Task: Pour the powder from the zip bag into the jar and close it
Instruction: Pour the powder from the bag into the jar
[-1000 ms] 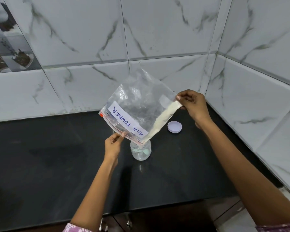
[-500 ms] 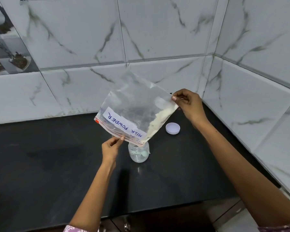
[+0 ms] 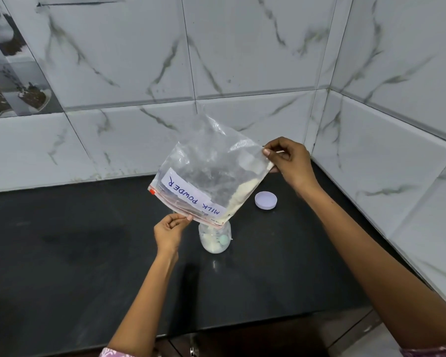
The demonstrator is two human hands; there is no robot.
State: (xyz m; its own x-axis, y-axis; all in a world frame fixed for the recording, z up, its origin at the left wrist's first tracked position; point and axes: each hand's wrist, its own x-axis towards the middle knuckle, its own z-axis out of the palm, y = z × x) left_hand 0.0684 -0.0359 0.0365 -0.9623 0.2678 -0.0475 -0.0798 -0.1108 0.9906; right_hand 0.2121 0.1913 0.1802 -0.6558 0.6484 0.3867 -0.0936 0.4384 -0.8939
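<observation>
A person's left hand [image 3: 169, 231] pinches the zip edge of a clear plastic zip bag [image 3: 211, 171] bearing a white label hand-lettered "MILK POWDER" [image 3: 193, 195], while the right hand [image 3: 287, 161] grips the bag's raised far corner between thumb and curled fingers, tipping it so its mouth slopes down. The low corner of the opening sits just over the mouth of a small clear glass jar [image 3: 215, 239] standing on a black stone countertop [image 3: 75, 253]; the slant appears meant to funnel the pale cream powder [image 3: 238, 195] along the bag's lower side edge toward that one corner. Powder shows in the jar's bottom, beside a pale green object whose nature cannot be made out, and a band of it lies inside the bag, suggesting the pour is mid-way. A round lavender plastic lid [image 3: 266, 199] lies on the counter near the jar, to its right and clear of the bag, likely kept within reach for closing. White marble-patterned wall tiles [image 3: 242, 60] line the corner behind.
</observation>
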